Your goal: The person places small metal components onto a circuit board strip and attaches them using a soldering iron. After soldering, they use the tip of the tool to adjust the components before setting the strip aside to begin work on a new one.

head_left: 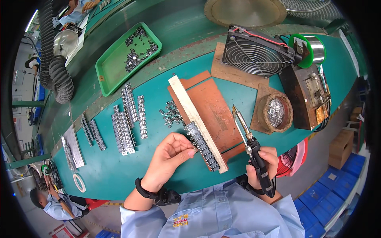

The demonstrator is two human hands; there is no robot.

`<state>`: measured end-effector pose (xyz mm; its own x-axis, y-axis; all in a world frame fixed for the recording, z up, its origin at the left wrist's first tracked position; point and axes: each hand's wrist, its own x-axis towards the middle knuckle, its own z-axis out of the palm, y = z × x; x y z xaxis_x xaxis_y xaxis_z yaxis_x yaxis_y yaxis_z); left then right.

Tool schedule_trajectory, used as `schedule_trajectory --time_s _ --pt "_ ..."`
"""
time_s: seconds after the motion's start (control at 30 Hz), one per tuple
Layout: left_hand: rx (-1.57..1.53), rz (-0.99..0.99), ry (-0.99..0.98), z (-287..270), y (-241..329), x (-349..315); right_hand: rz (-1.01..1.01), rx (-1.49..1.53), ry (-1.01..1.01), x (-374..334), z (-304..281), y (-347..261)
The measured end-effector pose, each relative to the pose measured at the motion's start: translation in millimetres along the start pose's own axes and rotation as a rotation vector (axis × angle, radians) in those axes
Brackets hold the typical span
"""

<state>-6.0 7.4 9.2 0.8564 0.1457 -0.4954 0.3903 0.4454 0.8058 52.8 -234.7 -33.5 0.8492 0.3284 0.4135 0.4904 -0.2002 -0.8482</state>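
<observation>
My right hand [265, 168] is wrapped round a black-handled soldering iron [258, 158]. A thin metal tube runs beside its shaft, and the tip points up and away, above a reddish-brown board [214, 111]. On that board lies a long pale bar [198, 123], with a row of dark and silver electronic parts [201, 146] along its near left side. At the left edge of this row my left hand [170, 154] pinches thumb and forefinger together; whatever they hold is too small or hidden to name. Loose small metal parts [171, 114] lie in a pile just beyond that hand.
Finished-looking strips of parts [123, 131] stand to the left, near a white tape ring [79, 183]. A green tray [103, 75] holds more small parts. Far right are a fan [256, 55], a solder spool [307, 50] and a round pot of silvery scraps [289, 119]. Co-workers sit at left.
</observation>
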Motion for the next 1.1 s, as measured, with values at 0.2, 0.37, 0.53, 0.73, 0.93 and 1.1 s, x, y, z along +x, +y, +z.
schedule_trajectory --time_s 0.2,0.37,0.53,0.73,0.93,1.1 --pt "-0.006 -0.003 0.001 3.0 0.8 2.4 0.000 0.009 -0.011 0.3 0.0 0.0" --pt "-0.008 0.005 0.002 4.1 1.1 2.9 -0.009 0.006 -0.014 0.5 -0.9 0.4" --pt "-0.013 0.013 0.010 4.0 -0.6 2.7 -0.019 0.001 -0.021 1.9 -0.3 0.2" --pt "-0.036 -0.009 -0.008 4.0 0.2 2.6 -0.013 0.016 -0.025 1.6 -0.8 -0.5" --pt "-0.092 -0.019 -0.026 -0.9 -3.4 4.7 0.157 0.272 -0.023 2.0 -11.5 -7.3" --pt "-0.125 -0.032 -0.086 -7.1 -5.9 6.9 -0.103 0.199 -0.253 24.1 -24.0 -19.3"
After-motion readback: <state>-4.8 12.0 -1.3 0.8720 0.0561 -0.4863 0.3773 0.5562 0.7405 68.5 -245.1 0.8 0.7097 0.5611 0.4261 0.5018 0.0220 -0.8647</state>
